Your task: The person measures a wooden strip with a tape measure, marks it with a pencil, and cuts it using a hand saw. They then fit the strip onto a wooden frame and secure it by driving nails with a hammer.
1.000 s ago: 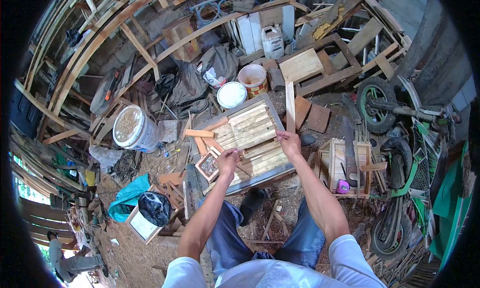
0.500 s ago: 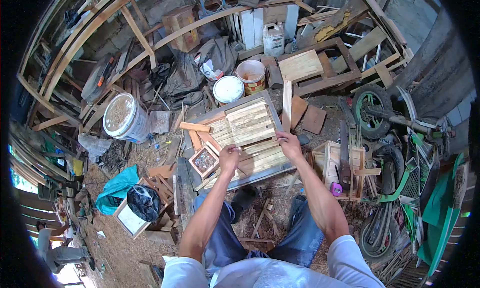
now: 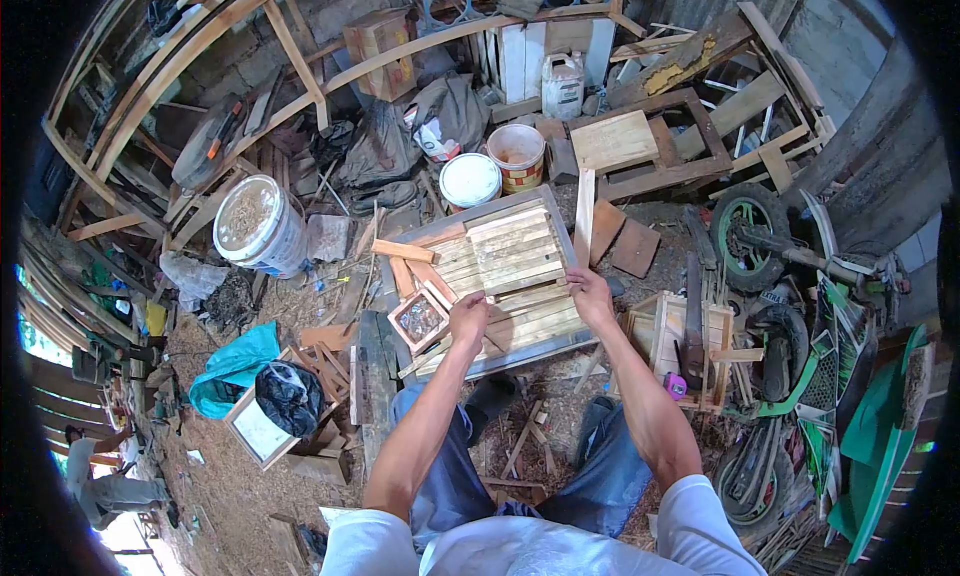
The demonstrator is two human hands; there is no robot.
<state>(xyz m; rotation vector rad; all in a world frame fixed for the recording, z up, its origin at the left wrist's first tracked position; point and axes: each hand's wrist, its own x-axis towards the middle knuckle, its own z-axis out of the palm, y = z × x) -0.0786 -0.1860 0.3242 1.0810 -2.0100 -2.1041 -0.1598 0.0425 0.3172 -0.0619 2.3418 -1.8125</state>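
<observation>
A raised panel of light wooden strips (image 3: 515,248) lies over more strips (image 3: 535,321) on a grey-edged board (image 3: 385,294). My left hand (image 3: 469,319) is closed at the panel's lower left corner, its fingertips pinched together; what they hold is too small to name. At the lower right corner my right hand (image 3: 590,294) grips the panel's edge between thumb and fingers. Left of my left hand sits a small square wooden frame (image 3: 418,319) with bits inside. Short wood pieces (image 3: 404,250) lie above that frame.
Buckets (image 3: 470,181) stand beyond the board. To the right are a wooden crate (image 3: 718,348), a saw (image 3: 694,311), a pink tape measure (image 3: 676,384) and a small motorcycle (image 3: 775,236). A teal bag (image 3: 235,371) lies left. Another person (image 3: 110,486) is at the far left.
The camera view has shifted slightly. My left hand stays by the panel's lower left corner and my right hand by its lower right corner, with little movement.
</observation>
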